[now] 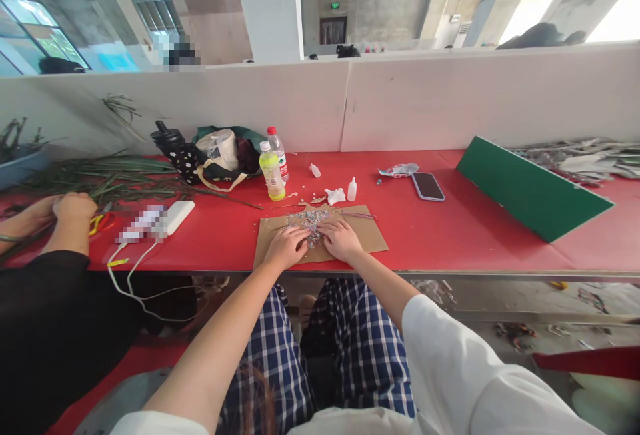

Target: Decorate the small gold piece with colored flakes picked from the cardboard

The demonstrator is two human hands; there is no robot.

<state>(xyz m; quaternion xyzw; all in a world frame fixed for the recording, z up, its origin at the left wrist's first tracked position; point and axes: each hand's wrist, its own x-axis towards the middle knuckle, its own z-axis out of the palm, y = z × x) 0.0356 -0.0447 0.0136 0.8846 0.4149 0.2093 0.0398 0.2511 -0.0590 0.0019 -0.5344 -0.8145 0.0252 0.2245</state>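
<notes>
A spread of tiny glittery bits [316, 218], pale and bluish like beads or rhinestones, lies on a brown cardboard sheet [369, 238] at the table's front edge. On the left side of this spread rests my left hand [287, 246], its fingers stretched out over the bits and its thumb apart. From the other side my right hand [341, 240] reaches in, fingers extended and low against the bits. Nothing large shows in either hand. Behind my right hand a thin pinkish stick [358, 215] lies across the cardboard. Crumpled white tissue [335, 196] and a small white dropper bottle [352, 189] are just beyond.
Two drink bottles [273, 172], a bag [225, 155] and a black flowered flask [175, 152] stand behind. To the right are a phone [429, 186] and a green board [530, 188]. At left, a co-worker's hands [74, 207] are near scissors [103, 223] and a white power bank [180, 217].
</notes>
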